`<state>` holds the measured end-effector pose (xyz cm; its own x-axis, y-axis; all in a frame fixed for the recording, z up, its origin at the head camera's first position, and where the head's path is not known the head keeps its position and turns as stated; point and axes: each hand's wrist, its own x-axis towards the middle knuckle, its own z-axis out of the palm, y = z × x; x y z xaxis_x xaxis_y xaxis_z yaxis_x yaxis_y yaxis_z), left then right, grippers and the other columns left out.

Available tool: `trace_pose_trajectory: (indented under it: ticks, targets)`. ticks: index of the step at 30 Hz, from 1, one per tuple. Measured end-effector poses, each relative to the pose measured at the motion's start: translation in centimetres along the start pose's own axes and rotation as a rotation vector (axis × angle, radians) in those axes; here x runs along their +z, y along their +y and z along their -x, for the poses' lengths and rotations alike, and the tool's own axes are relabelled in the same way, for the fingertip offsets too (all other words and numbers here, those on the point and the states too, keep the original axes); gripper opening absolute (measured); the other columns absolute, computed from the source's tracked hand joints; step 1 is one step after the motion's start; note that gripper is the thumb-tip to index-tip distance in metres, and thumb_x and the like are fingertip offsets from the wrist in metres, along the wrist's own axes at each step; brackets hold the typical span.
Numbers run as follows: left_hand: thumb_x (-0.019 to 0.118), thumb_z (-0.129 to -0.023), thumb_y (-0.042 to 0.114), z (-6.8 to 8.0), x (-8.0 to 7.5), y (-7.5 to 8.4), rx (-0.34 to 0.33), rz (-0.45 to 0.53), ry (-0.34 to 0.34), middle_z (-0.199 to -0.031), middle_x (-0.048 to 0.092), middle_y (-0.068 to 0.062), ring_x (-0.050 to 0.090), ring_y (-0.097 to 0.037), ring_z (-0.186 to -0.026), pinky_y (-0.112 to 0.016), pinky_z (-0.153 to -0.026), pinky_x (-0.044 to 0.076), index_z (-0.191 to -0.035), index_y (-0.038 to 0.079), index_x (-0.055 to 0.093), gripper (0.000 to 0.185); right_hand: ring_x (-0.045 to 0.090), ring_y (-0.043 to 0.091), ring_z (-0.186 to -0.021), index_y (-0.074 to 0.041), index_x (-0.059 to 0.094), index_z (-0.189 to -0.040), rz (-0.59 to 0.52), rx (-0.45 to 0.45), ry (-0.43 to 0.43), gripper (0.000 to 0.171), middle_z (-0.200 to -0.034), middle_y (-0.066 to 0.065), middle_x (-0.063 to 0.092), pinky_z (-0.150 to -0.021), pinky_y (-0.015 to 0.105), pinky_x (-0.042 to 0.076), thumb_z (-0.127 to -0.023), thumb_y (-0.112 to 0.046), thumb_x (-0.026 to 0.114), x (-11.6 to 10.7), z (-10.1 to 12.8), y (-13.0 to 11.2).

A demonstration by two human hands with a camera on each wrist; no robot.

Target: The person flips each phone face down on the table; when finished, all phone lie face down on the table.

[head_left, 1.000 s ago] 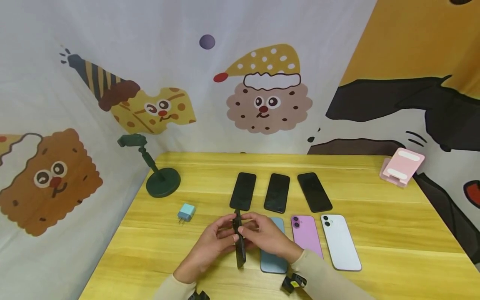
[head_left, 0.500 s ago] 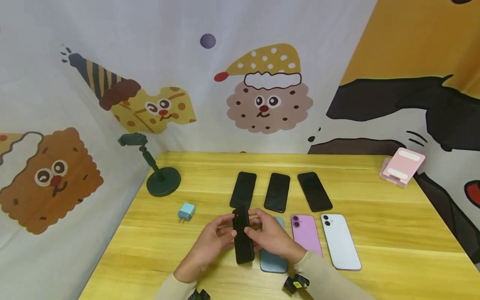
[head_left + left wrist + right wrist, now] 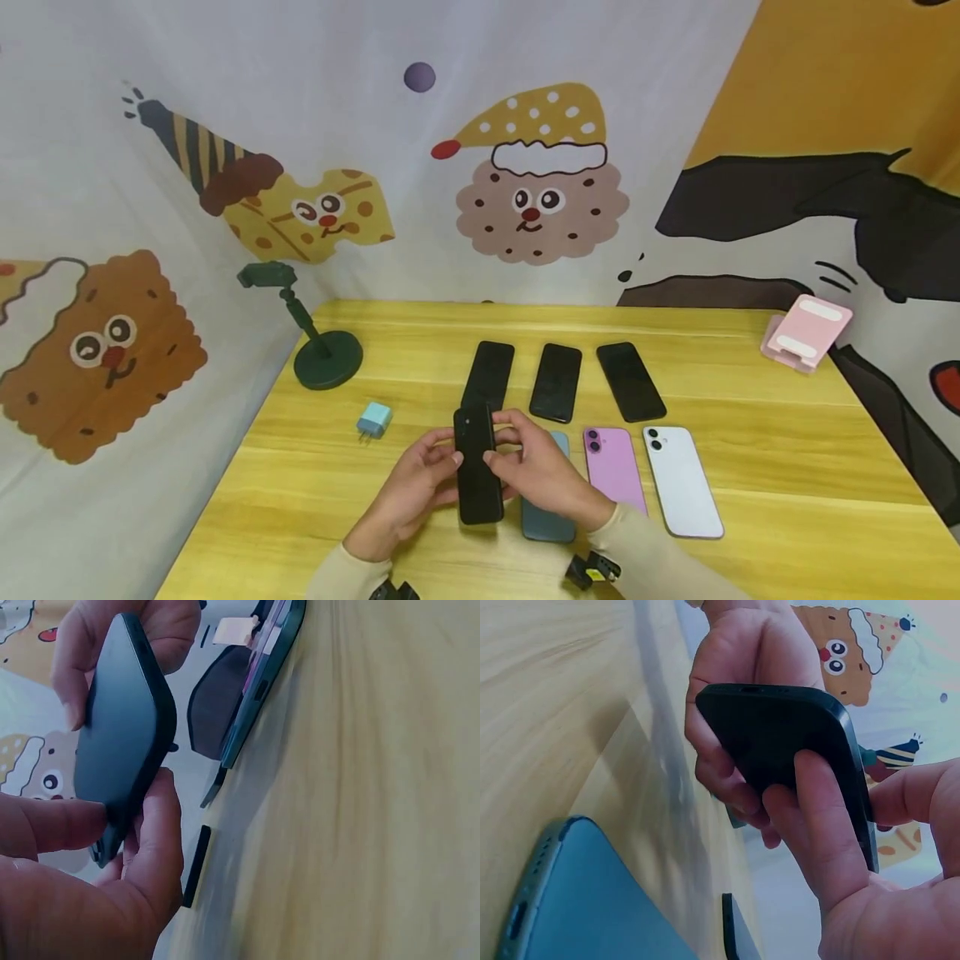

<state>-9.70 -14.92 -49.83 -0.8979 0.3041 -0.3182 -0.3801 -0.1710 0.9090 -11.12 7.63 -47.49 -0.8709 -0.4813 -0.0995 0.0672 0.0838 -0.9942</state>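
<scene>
A black phone (image 3: 478, 475) is held between both hands, raised off the table with one broad face toward the head camera. My left hand (image 3: 416, 483) grips its left edge, thumb on the near face and fingers behind. On the opposite edge my right hand (image 3: 542, 471) pinches it the same way; in the right wrist view, right-hand fingertips (image 3: 810, 769) press flat on the phone's far face. Partly under my right hand lies a blue phone (image 3: 549, 521). Beyond the held phone lies a dark phone (image 3: 491, 371), its lower end covered from view.
Two more dark phones (image 3: 556, 383) (image 3: 632, 382) lie in the back row. To the right are a pink phone (image 3: 615, 468) and a white phone (image 3: 682, 483), backs up. A blue charger plug (image 3: 374, 419), a green stand (image 3: 327, 360) and a pink stand (image 3: 808, 331) sit on the wooden table (image 3: 787, 467).
The held phone has turned from edge-on to broad face toward the head camera and shifted slightly left. Both hands have kept their grip on it.
</scene>
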Motion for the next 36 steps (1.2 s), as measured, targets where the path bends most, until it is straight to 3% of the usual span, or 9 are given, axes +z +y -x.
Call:
trace_pose_trajectory:
  ticks: [11, 21, 25, 32, 36]
  targets:
    - [0.058, -0.106, 0.004, 0.8, -0.6, 0.6, 0.014, -0.107, 0.082, -0.136, 0.05, -0.026, 0.071, -0.026, -0.104, -0.043, -0.083, 0.065, -0.164, 0.01, 0.034, 0.063, 0.075, 0.02, -0.079, 0.001, 0.046, -0.154, 0.068, 0.031, 0.028, 0.06, -0.106, 0.015, 0.064, -0.063, 0.047, 0.066, -0.101, -0.012, 0.071, 0.1, -0.5, 0.9]
    - [0.058, -0.106, 0.005, 1.5, -0.9, 0.8, -0.006, -0.221, 0.087, -0.141, 0.043, -0.029, 0.067, -0.028, -0.108, -0.047, -0.08, 0.066, -0.165, 0.005, 0.032, 0.065, 0.075, 0.019, -0.072, 0.004, 0.047, -0.154, 0.231, 0.027, 0.019, 0.065, -0.097, 0.008, 0.073, -0.06, 0.033, 0.064, -0.097, -0.009, 0.075, 0.2, -1.0, 2.0]
    - [0.06, -0.106, 0.007, 1.8, -1.1, 0.9, -0.024, -0.28, 0.091, -0.139, 0.045, -0.028, 0.066, -0.027, -0.106, -0.045, -0.078, 0.065, -0.165, 0.003, 0.033, 0.065, 0.076, 0.02, -0.068, 0.005, 0.048, -0.152, 0.285, 0.049, -0.002, 0.064, -0.094, 0.004, 0.076, -0.059, 0.03, 0.063, -0.096, -0.009, 0.076, 0.3, -1.0, 2.3]
    - [0.065, -0.105, 0.011, 1.7, -1.1, 1.1, -0.039, -0.367, 0.065, -0.135, 0.054, -0.024, 0.063, -0.024, -0.11, -0.041, -0.087, 0.064, -0.164, 0.0, 0.034, 0.067, 0.075, 0.018, -0.066, 0.01, 0.049, -0.149, 0.343, 0.052, -0.018, 0.063, -0.089, 0.003, 0.076, -0.06, 0.026, 0.06, -0.095, -0.009, 0.076, 0.1, -0.7, 2.3]
    - [0.068, -0.104, 0.017, 1.3, -1.0, 1.2, -0.046, -0.43, 0.079, -0.133, 0.059, -0.02, 0.063, -0.022, -0.108, -0.037, -0.085, 0.063, -0.161, -0.001, 0.039, 0.066, 0.075, 0.017, -0.066, 0.011, 0.048, -0.149, 0.372, 0.046, -0.022, 0.065, -0.088, 0.001, 0.076, -0.063, 0.025, 0.06, -0.095, -0.011, 0.077, -0.1, -0.7, 2.4]
